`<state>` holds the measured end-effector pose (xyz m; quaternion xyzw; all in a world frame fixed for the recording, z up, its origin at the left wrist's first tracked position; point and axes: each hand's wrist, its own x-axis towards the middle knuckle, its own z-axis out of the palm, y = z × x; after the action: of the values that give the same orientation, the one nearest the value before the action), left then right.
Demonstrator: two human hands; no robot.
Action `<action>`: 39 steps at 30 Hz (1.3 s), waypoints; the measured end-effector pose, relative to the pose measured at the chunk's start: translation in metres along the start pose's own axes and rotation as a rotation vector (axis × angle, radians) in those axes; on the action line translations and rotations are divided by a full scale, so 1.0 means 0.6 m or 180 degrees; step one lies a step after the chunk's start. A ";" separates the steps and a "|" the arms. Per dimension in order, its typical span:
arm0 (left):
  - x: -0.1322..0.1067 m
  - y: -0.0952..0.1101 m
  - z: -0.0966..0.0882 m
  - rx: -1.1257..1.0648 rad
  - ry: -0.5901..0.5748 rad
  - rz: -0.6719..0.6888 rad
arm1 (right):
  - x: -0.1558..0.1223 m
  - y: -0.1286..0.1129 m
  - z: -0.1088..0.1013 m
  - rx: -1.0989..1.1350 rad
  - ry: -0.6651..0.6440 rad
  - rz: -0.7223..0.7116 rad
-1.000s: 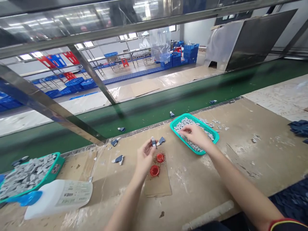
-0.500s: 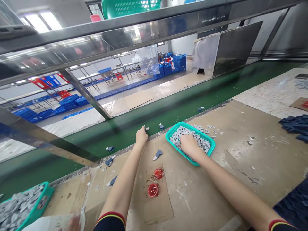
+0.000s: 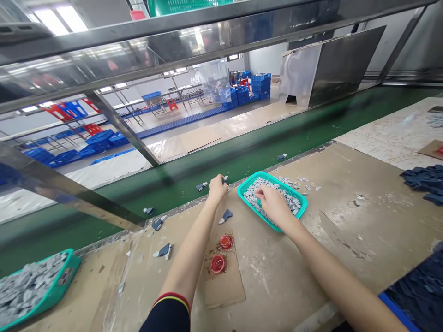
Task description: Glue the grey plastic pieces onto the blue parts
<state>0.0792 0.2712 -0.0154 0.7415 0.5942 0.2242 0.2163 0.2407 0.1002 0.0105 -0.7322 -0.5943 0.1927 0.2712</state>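
Observation:
My left hand (image 3: 217,188) is at the near edge of the green conveyor belt (image 3: 180,173), its fingers closed on a small dark-blue part with a light grey tip (image 3: 225,179). My right hand (image 3: 273,202) is over the turquoise basket (image 3: 302,210), which is full of small grey pieces (image 3: 254,189). Thumb and fingertips there are pinched together; whatever is between them is too small to make out. Another blue-and-grey part (image 3: 201,186) lies on the belt left of my left hand, and a similar one (image 3: 226,216) rests on the cardboard below it.
Two small red cups (image 3: 218,263) stand on a cardboard strip. A second turquoise basket (image 3: 69,276) of grey pieces is at left. Dark-blue pieces (image 3: 424,180) are heaped at right. A slanting metal post (image 3: 121,127) and a metal beam (image 3: 194,44) frame the belt's far side.
My left hand has moved right along the belt edge and now holds a blue-and-grey part. My right hand has lifted slightly from the grey pieces. Parts on the belt have shifted left.

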 end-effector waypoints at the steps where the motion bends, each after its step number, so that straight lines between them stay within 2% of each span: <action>1: -0.013 -0.004 -0.014 -0.0181 0.0043 0.0022 | -0.009 -0.002 0.001 0.0361 0.0029 -0.0101; 3: -0.048 -0.011 -0.044 -0.0588 0.0186 0.0048 | -0.027 -0.008 0.008 0.1234 -0.0114 -0.0255; 5: -0.093 -0.016 -0.075 -0.1031 0.0331 0.0044 | -0.045 -0.015 0.021 0.2038 -0.0614 -0.0296; 8: -0.174 -0.023 -0.118 -0.1635 0.0428 -0.0038 | -0.066 -0.025 0.039 0.2970 -0.1384 -0.0126; 10: -0.233 -0.030 -0.143 -0.1922 0.0483 -0.0138 | -0.076 -0.030 0.047 0.3366 -0.1633 0.0073; 13: -0.320 -0.042 -0.168 -0.2213 0.0604 -0.0328 | -0.086 -0.033 0.054 0.3618 -0.1778 0.0303; 15: -0.373 -0.051 -0.173 -0.2495 0.0774 -0.0547 | -0.092 -0.033 0.060 0.3501 -0.1707 0.0285; 18: -0.439 -0.070 -0.163 -0.2959 0.1208 -0.0967 | -0.101 -0.036 0.075 0.3047 -0.1410 -0.0012; 20: -0.472 -0.085 -0.148 -0.3154 0.1510 -0.1176 | -0.106 -0.041 0.087 0.2864 -0.1338 -0.0025; 25: -0.512 -0.103 -0.116 -0.3426 0.1901 -0.1456 | -0.111 -0.057 0.117 0.2929 -0.1357 0.0400; 30: -0.512 -0.088 -0.115 -0.3505 0.2016 -0.1510 | -0.110 -0.058 0.140 0.2826 -0.1194 0.0425; 34: -0.510 -0.082 -0.114 -0.3557 0.1977 -0.1465 | -0.112 -0.058 0.150 0.2774 -0.1154 0.0422; 39: -0.507 -0.072 -0.095 -0.3676 0.1793 -0.1362 | -0.114 -0.062 0.153 0.2713 -0.1090 0.0470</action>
<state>-0.0472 -0.0144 -0.0177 0.2863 0.5466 0.6426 0.4543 0.1416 0.0542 -0.0402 -0.5535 -0.4446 0.5566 0.4314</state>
